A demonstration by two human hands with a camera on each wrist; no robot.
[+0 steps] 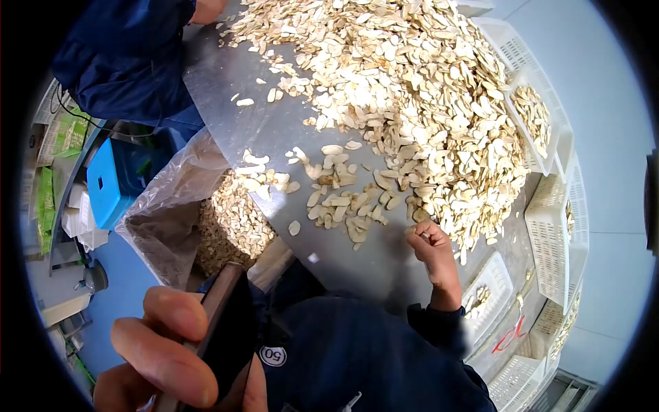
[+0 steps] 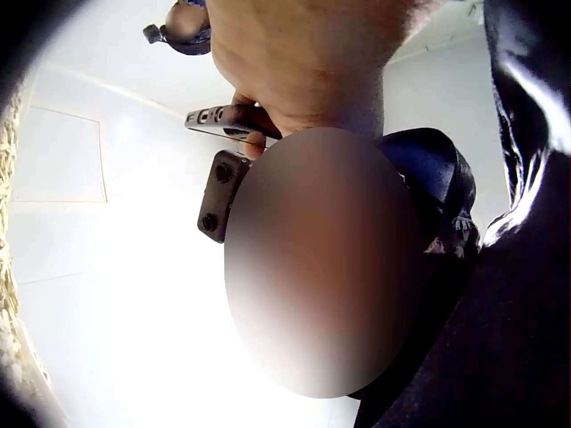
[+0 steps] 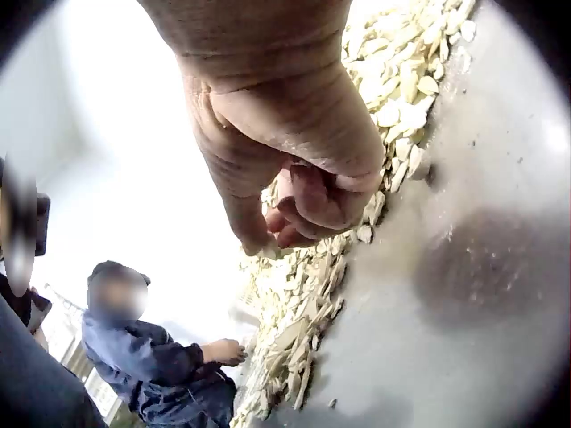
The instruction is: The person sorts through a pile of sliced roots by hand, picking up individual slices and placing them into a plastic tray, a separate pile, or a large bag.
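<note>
My left hand [image 1: 161, 347] grips a dark phone [image 1: 230, 316] low in the head view, fingers curled around its edge. The left wrist view shows this hand [image 2: 294, 67] from the wrist, with the phone [image 2: 234, 119] beyond it. At the near edge of a large pile of pale dried slices [image 1: 412, 103], my right hand [image 1: 437, 264] has its fingers curled and appears to pinch a small slice at the fingertips. In the right wrist view that hand [image 3: 285, 134] partly covers the slices [image 3: 299, 330]; the pinched piece is barely visible.
Loose slices [image 1: 336, 202] lie on the metal table [image 1: 371, 271]. A plastic-lined container [image 1: 161, 213] of smaller pieces stands left. White baskets [image 1: 549, 233], a white tray [image 1: 498, 275] and red-handled scissors [image 1: 508, 336] are right. Another person [image 1: 130, 62] is top left.
</note>
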